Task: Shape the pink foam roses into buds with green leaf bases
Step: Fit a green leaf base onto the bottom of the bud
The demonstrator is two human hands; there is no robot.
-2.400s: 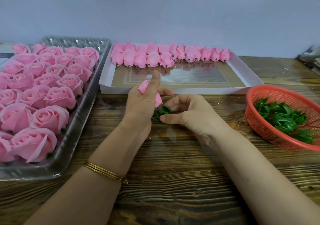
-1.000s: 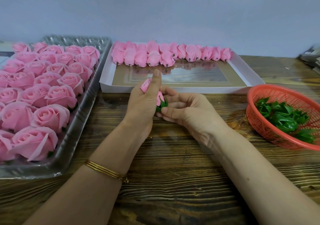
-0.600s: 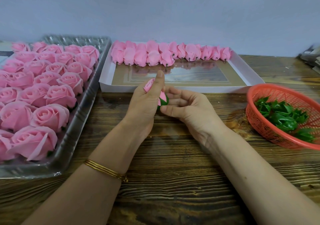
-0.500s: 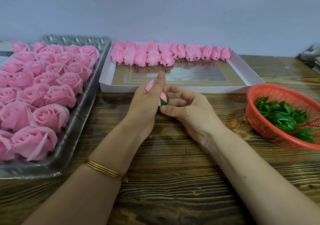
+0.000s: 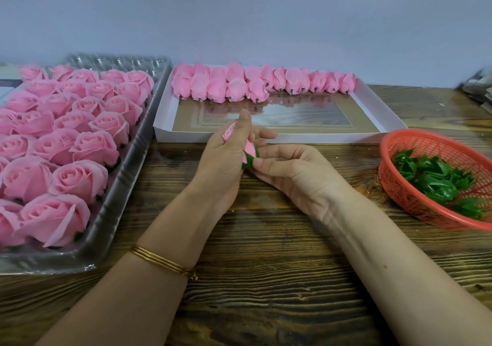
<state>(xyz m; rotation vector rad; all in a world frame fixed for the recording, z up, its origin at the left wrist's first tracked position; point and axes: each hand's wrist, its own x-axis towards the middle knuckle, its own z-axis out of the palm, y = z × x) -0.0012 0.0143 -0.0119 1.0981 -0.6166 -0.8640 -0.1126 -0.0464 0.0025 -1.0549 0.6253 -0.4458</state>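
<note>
My left hand point(image 5: 223, 156) grips a pink foam rose bud point(image 5: 249, 149) above the table's middle, fingers wrapped round its petals, so most of the bud is hidden. My right hand point(image 5: 290, 175) pinches the green leaf base point(image 5: 250, 158) at the bud's lower end with thumb and fingertips. Open pink roses point(image 5: 80, 148) fill a clear plastic tray point(image 5: 117, 202) on the left. A row of shaped buds point(image 5: 239, 83) lies along the back of a white box lid point(image 5: 266, 138). Loose green leaf bases point(image 5: 434, 180) lie in an orange basket point(image 5: 394, 186) on the right.
The wooden table point(image 5: 266, 252) carries everything. A pale wall stands just behind the trays. Some grey items point(image 5: 479, 90) lie at the far right edge. The white box lid's front part shows its glossy brown bottom.
The green leaf base has slid up onto the bud's lower end as my right hand closed in against my left. Both hands rose slightly toward the white box lid.
</note>
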